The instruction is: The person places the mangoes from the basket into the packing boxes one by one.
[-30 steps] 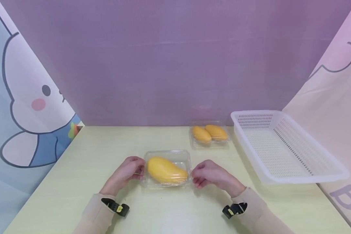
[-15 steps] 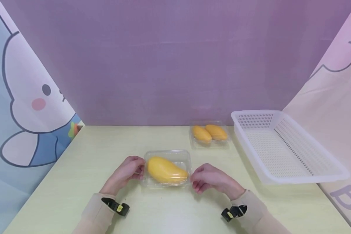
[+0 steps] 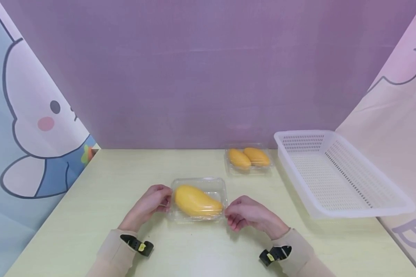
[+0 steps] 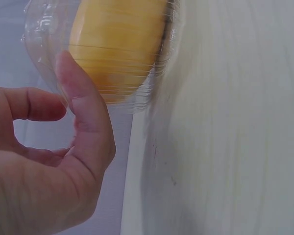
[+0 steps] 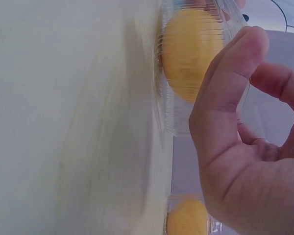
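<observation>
A clear plastic clamshell box [image 3: 215, 187] sits on the table in front of me, with one large yellow mango [image 3: 196, 202] inside. Its lid lies over the fruit. My left hand [image 3: 151, 202] pinches the rim at the box's left side; in the left wrist view the thumb and index finger [image 4: 39, 104] meet on that edge. On the other side, my right hand [image 3: 250, 214] pinches the rim near the front right corner, its thumb [image 5: 230, 73] on the near face in the right wrist view. The remaining fingers of both hands are curled and partly hidden.
Farther back stands a second clear box [image 3: 255, 172] with two smaller mangoes [image 3: 256, 157]. A white perforated plastic basket [image 3: 327, 181] rests at the right, over the table's edge. A purple cloth wall [image 3: 208, 77] closes off the back of the table [image 3: 124, 169].
My right hand has slid along the box's right edge, toward me and slightly left, to the front corner. The left hand and the box stay in place.
</observation>
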A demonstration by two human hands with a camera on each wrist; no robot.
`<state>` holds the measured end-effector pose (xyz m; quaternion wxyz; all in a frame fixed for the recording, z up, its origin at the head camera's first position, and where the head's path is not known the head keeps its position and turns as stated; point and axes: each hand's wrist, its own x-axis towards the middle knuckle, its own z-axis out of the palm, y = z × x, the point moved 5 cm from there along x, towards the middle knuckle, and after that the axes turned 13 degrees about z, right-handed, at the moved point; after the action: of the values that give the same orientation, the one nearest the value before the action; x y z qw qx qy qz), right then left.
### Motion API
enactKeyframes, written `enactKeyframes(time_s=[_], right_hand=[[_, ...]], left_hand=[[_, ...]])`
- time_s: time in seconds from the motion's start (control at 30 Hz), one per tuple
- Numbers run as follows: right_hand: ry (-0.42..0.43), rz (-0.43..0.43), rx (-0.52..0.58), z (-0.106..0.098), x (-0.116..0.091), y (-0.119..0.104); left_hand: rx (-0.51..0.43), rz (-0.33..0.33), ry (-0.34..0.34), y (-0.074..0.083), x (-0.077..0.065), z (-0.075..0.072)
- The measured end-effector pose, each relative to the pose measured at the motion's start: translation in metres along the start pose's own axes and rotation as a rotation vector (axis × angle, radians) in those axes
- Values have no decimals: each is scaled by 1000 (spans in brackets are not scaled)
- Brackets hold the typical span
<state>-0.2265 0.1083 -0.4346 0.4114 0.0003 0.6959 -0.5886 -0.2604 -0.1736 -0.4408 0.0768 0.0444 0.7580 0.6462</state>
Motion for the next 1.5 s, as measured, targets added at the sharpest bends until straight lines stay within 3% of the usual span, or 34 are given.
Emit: enactKeyframes(time_s=[0.77,1.17,1.3,1.5], right_hand=[[31,-16,-11,-1,3,-1],[113,-31,-2,-1,5,0],[128,-43,9,0,5,-2],[172,-43,27,0,10,-3]], left_hand=[[1,5,29,-1,1,0],[88,-3,40,5,-2,-2],[105,-11,27,4,-8,-4],[131,7,-43,5,-17,-7]])
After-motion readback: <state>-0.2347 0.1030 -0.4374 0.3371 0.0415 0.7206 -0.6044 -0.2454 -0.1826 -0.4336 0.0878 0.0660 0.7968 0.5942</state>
